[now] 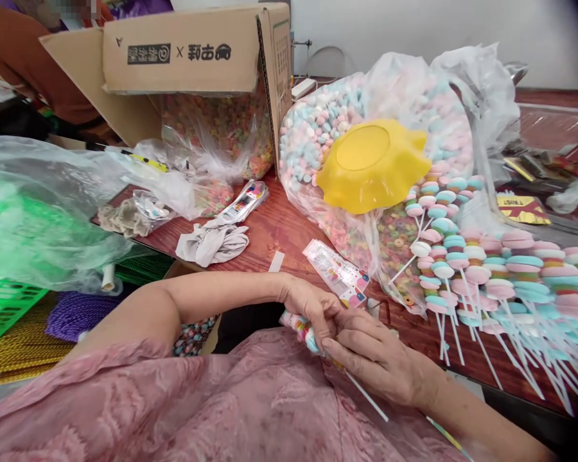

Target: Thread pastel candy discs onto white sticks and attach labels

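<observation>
Skewer of wrapped candy lies before the person's torso, near the table. Left hand grips it around the candy; right hand pinches its lower end, above the white stick, fingertip contact partly hidden. Judgement: light left pressure should spare soft pieces; right fingers should keep film snug. Beyond: printed wrappers, unwrapped skewers to the right, yellow dish, carton.

The person's left hand and right hand hold a wrapped lollipop. A yellow bowl lies upturned on a candy bag beside a cardboard box; other lollipops lie rightward.
</observation>
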`<state>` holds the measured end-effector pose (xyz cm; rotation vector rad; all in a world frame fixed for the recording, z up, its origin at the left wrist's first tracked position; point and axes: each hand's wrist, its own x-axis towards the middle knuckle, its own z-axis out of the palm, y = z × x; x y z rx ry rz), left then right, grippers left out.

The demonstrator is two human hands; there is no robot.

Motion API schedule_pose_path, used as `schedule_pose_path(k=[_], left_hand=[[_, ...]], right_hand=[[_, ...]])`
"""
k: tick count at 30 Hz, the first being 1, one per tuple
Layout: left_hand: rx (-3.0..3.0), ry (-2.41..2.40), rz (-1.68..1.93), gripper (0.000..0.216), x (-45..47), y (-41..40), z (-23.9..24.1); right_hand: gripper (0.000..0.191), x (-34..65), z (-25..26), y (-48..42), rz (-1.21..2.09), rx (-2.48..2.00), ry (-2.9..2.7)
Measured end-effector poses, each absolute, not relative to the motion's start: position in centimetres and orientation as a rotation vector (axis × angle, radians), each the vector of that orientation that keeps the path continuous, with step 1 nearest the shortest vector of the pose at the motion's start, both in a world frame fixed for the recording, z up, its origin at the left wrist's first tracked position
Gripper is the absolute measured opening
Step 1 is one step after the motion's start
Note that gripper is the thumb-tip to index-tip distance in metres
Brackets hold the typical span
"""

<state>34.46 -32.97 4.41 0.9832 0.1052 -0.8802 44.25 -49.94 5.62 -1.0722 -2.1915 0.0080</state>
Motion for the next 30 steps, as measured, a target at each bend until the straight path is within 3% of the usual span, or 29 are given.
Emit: schedule_pose_path(k=[4,8,14,19,21,26,30], left_hand=[[1.021,0.108,-0.744,0.061,34.8,-33.2,3.8],[0.977,-0.085,-0.899,0.071,35.3,-32.7,4.4],[1.769,-0.181,-0.594,0.027,36.4,-30.3,7.5],[2.817,-0.172,0.016,0.007,34.4,-32.9,11.3],[2.978,-0.170,0.215,0.014,33.2,-34.6,11.9],[2.408,-0.081,0.157,0.033,33.1,-35.0,8.6],[1.670,0.235,0.392,0.039,34.7,-32.8,6.4]], right_hand=[[0.031,44.2,5.1,-50.2,-0.077,-1.102,-2.058],[0.017,44.0,4.6,-50.4,-0.144,-1.215,-2.004],[0.027,44.0,3.8,-50.1,-0.258,-1.496,-2.187],[0.027,46.3,3.3,-48.2,-0.296,-1.669,-2.069],[0.024,47.8,4.0,-47.4,-0.127,-1.745,-1.799],[0.021,47.5,6.6,-46.8,0.413,-1.656,-0.997],[0.023,43.8,5.6,-46.5,0.801,-1.441,-0.969]])
